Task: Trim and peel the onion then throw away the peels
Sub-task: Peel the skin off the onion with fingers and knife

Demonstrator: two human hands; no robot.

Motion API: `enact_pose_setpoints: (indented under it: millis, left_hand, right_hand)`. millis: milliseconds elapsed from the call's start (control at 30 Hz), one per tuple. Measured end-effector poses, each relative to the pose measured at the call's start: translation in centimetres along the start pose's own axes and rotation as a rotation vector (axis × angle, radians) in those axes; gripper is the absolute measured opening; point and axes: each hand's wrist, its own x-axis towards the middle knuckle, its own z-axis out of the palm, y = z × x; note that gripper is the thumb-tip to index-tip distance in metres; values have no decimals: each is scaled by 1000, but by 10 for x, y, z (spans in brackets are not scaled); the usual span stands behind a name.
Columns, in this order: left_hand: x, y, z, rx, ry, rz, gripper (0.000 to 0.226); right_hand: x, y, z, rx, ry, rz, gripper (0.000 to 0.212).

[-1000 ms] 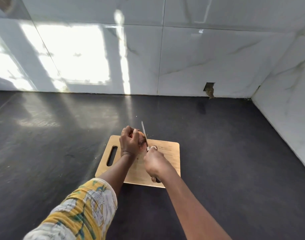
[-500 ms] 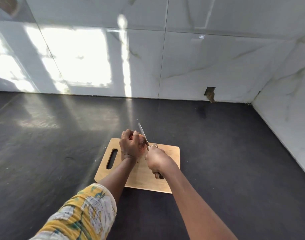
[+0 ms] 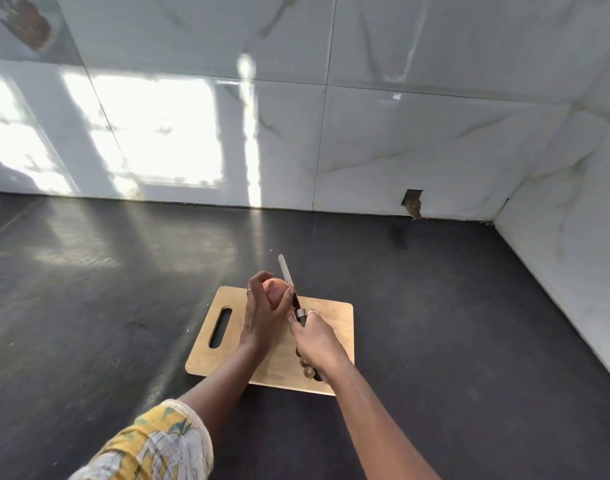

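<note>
Step in hand: trimming, prob. one end of the onion [image 3: 275, 294]. Left hand [image 3: 262, 317] holds it over the far edge of the board [image 3: 334, 317], fingers [image 3: 258, 278] curled round it; can't tell if it rests on the wood. Right hand [image 3: 315, 337] grips the knife [image 3: 287, 277] by the handle, fingers wrapped round; blade lies against the onion's right side, tip pointing to the wall. Skin looks mostly on, so peeling isn't begun; no peels show on board or surface [image 3: 452, 323]. Next, I'd judge: a short controlled cut thru the end, left thumb kept off the edge, then lift skin w/ the blade. No bin in view.
</note>
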Motion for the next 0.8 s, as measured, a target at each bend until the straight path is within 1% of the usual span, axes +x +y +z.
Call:
enact_pose_setpoints:
  millis: [133, 200, 267, 333, 433, 533, 633, 800]
  left_hand:
    - [-4, 4, 1, -56, 28, -83, 35]
    - [-3, 6, 1, -103, 53, -131, 33]
    - [-2, 8, 0, -142, 86, -148, 27]
    - [-3, 7, -2, -155, 126, -142, 23]
    - [-3, 1, -3, -224, 195, -127, 14]
    - [0, -7, -4, -316, 214, -121, 8]
    - [2, -14, -6, -278, 162, -42, 12]
    - [6, -16, -3, -235, 50, 0, 24]
  right_hand:
    - [-4, 13, 15, -19, 115, -112, 22]
    - [-8, 14, 22, -22, 173, -159, 27]
    - [-14, 18, 27, 35, 246, -200, 27]
    - [-20, 25, 30, 120, 319, -259, 23]
    - [-20, 41, 34, 202, 381, -321, 11]
    - [-10, 44, 33, 258, 399, -287, 11]
    - [-4, 38, 32, 279, 428, -254, 10]
    - [-8, 31, 37, 323, 538, -206, 9]
